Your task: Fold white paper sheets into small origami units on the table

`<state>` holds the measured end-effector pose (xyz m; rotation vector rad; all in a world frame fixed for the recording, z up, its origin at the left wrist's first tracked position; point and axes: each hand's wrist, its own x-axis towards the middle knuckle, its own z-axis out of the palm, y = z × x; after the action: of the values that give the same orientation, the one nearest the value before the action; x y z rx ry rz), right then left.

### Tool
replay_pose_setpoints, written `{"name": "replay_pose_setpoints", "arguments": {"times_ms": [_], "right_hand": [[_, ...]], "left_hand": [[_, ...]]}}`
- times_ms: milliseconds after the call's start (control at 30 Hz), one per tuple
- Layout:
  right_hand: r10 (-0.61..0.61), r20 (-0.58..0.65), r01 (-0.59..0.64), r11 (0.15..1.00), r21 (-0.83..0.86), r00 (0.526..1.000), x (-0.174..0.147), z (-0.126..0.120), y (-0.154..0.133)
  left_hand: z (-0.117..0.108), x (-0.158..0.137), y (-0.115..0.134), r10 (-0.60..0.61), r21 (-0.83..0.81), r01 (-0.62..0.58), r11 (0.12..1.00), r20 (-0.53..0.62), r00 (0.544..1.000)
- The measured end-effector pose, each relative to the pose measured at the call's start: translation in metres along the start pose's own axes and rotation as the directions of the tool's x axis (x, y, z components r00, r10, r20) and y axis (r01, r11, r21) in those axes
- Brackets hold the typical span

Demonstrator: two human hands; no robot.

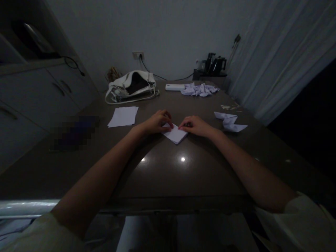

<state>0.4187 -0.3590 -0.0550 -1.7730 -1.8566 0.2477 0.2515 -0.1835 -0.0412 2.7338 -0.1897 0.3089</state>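
A folded sheet of white paper (176, 135) lies on the brown table in front of me, one corner pointing toward me. My left hand (159, 122) grips its left upper edge, fingers curled and thumb on the paper. On the right upper edge, my right hand (194, 126) pinches the paper between thumb and bent fingers. Parts of the far side of the sheet are hidden under my fingers. Several folded paper pieces (231, 122) rest to the right of my right hand. To the left lies a small stack of square white paper (123, 116).
Toward the back stands an open white handbag (131, 84). Beside a long white box (174, 87) sits a heap of folded paper (201, 90). A black kettle (219, 65) stands at the back right. Small scraps (228, 107) lie near the table's right edge.
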Motion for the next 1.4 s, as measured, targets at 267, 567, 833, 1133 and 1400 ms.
{"name": "replay_pose_setpoints", "arguments": {"times_ms": [267,567,833,1133,1400], "right_hand": [[-0.026,-0.018,0.026,1.000,0.012,1.000,-0.001,-0.002,-0.001],[-0.115,0.060,0.114,0.993,0.020,0.992,-0.001,-0.007,-0.011],[-0.046,-0.018,0.045,0.997,-0.057,0.999,-0.001,-0.001,-0.013],[-0.120,-0.182,0.072,0.965,-0.251,0.976,-0.002,-0.003,-0.014],[-0.131,-0.125,0.096,0.963,-0.251,0.984,-0.003,0.000,-0.012]], "left_hand": [[0.002,0.003,0.001,0.021,-0.019,-0.020,1.000,0.039,0.999],[0.010,0.004,0.007,0.075,-0.081,-0.073,0.994,0.024,0.997],[0.010,0.004,0.007,0.088,-0.106,-0.085,0.991,0.021,0.996],[0.012,0.008,0.005,0.113,-0.111,-0.111,0.988,0.010,0.994],[0.013,0.007,0.002,0.120,-0.090,-0.118,0.989,0.011,0.993]]}}
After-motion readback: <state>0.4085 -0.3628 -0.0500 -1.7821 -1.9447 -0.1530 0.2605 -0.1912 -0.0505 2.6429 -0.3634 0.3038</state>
